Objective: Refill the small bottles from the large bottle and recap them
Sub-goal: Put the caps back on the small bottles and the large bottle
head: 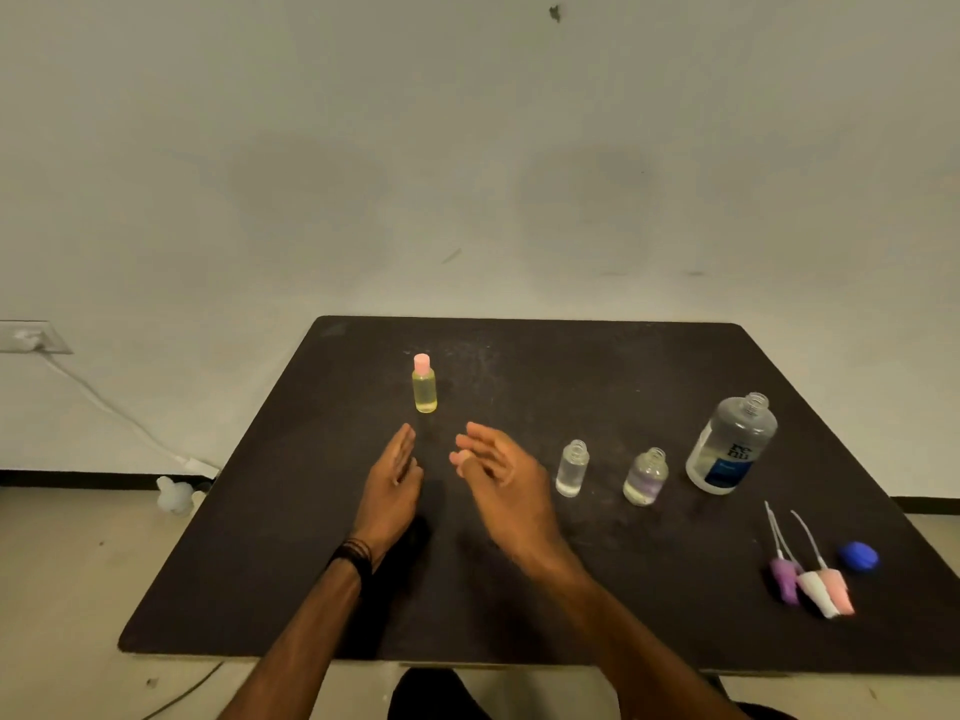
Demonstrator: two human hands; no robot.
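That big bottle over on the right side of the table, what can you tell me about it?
The big bottle looks like clear plastic, round-shouldered, with a threaded neck and no cap on. A white and dark blue label wraps its lower body, with dark lettering too small to read. Clear liquid seems to fill part of it. It stands upright on the dark table, at the right, beyond two small open bottles. No hand touches it.

A scuffed off-white wall (467,148) backs the dark surface (571,366); a white cable (104,402) runs from a wall outlet (31,336) to the beige floor (62,589).
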